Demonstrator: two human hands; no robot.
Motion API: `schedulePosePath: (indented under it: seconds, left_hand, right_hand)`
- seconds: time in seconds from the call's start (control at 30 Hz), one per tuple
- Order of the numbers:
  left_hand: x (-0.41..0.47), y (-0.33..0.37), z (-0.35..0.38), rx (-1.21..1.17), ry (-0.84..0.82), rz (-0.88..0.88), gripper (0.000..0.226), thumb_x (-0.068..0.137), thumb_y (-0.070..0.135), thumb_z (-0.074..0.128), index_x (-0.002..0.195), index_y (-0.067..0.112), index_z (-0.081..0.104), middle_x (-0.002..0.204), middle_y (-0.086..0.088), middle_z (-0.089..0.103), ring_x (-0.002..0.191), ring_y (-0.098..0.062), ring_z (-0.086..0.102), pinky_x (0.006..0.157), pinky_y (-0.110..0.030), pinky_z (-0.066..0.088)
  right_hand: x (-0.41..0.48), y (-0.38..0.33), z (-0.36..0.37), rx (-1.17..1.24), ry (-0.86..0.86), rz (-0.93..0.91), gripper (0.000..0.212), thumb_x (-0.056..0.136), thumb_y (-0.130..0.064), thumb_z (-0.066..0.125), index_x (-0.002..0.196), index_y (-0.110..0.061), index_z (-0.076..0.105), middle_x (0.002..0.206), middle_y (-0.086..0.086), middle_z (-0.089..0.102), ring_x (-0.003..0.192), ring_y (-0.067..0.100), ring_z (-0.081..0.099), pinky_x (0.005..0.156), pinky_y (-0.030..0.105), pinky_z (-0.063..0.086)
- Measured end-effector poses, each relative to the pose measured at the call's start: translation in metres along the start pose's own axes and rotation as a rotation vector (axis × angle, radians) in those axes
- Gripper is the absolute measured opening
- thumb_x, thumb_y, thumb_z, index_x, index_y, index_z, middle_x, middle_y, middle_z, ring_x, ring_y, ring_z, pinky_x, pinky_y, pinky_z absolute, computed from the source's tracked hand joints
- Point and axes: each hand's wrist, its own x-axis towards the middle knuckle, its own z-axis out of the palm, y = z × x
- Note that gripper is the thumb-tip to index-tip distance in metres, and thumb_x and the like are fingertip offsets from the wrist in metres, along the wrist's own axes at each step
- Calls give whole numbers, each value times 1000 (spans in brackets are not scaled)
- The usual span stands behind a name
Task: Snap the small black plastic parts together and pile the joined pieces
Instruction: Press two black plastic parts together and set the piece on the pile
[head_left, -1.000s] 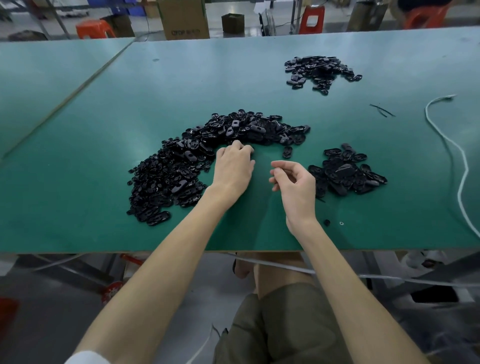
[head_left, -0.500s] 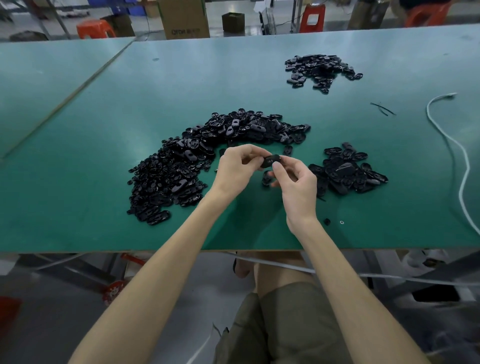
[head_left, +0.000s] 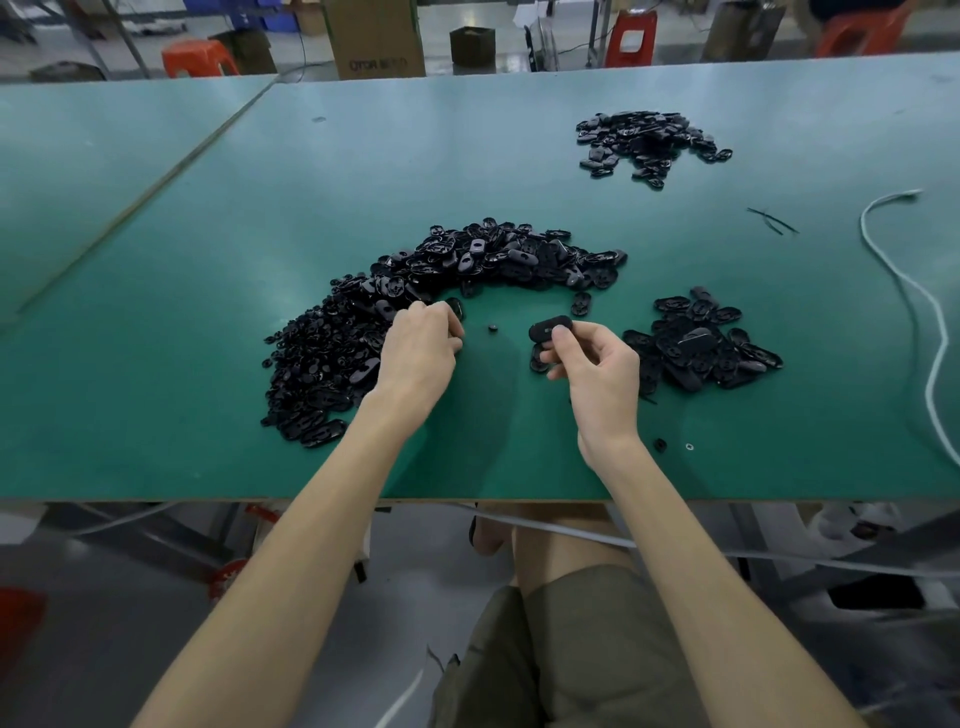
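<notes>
A black oval part (head_left: 550, 329) is pinched between the thumb and fingertips of the right hand (head_left: 597, 369), held just above the green table (head_left: 208, 322) in the gap between two heaps; the other fingers of that hand are curled beneath it, over another black part (head_left: 536, 360) that lies on the table. Just to the left, a tiny black bit (head_left: 492, 328) lies alone on the green surface. The left hand (head_left: 423, 345) is down at the inner edge of the large curved pile (head_left: 415, 291) of loose black parts, knuckles up and fingers curled onto the pile; whether it grips a part cannot be told. To the right of the right hand lies a smaller pile (head_left: 701, 345) of black pieces, touching none of the large one. Well beyond, toward the far right of the table, is a third pile (head_left: 649, 140). Near the front edge sit a small black piece (head_left: 660, 444) and a tiny ring (head_left: 689, 447) beside it. A white cable (head_left: 906, 283) snakes along the table's right side, with thin dark strands (head_left: 771, 221) near its far end. Beyond the table stand a cardboard box (head_left: 374, 41) and red stools (head_left: 200, 57).
</notes>
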Motion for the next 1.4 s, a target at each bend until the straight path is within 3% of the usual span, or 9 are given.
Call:
schedulePosePath:
  seconds: [0.17,0.27,0.4,0.47,0.63,0.83,1.17,1.4]
  left_hand:
    - [-1,3,0,-59,50,0,9,97,7,68,102,8,75,106,-10,71,100,-27,65,93,-44,53]
    - [-3,8,4,-167,77,32,6,98,12,67,99,12,74,100,-5,67,89,-18,61,84,-32,48]
    - [-5,23,14,-771,-27,30,4,96,15,72,97,11,73,82,2,71,65,-9,60,65,-21,47]
    - [-6,32,22,-1055,-62,-16,7,96,17,72,99,10,73,82,3,73,64,-8,61,59,-19,45]
    - [-7,38,40,-1482,-133,-125,15,97,11,70,110,5,71,91,-1,73,70,-9,62,68,-21,48]
    - [-10,34,43,-1451,-83,-53,12,95,3,70,106,6,74,97,-4,75,75,-11,66,72,-22,51]
    - [-11,35,51,-1295,-8,47,10,93,6,73,100,11,77,86,2,74,72,-10,64,66,-19,47]
    - [-12,35,53,-1250,-23,57,8,93,7,74,100,10,75,84,2,74,66,-11,62,65,-21,50]
  right_hand:
    - [0,1,1,-7,-1,1,8,102,-10,64,100,-12,72,69,-8,74,66,5,66,64,22,53]
    - [0,1,1,1,6,2,8,101,-9,64,101,-11,72,70,-7,74,67,6,67,63,22,53]
    - [-1,-1,1,33,11,-3,10,101,-6,63,105,-11,71,79,-2,76,69,9,69,62,22,53]
    - [-1,-1,0,37,14,-7,12,101,-5,63,109,-13,70,83,-1,76,70,10,70,63,23,54]
    - [0,0,1,26,22,-8,14,100,-5,63,112,-10,69,83,1,75,71,11,71,63,24,54]
    - [2,2,1,41,40,-7,13,100,-6,63,111,-11,69,83,-2,75,72,11,72,63,23,55]
    - [1,2,-1,88,98,13,5,101,-8,64,106,-10,65,98,13,75,73,9,71,62,20,53]
    - [1,1,-2,106,126,31,7,99,-8,67,106,-9,66,85,-1,78,78,11,74,70,22,56]
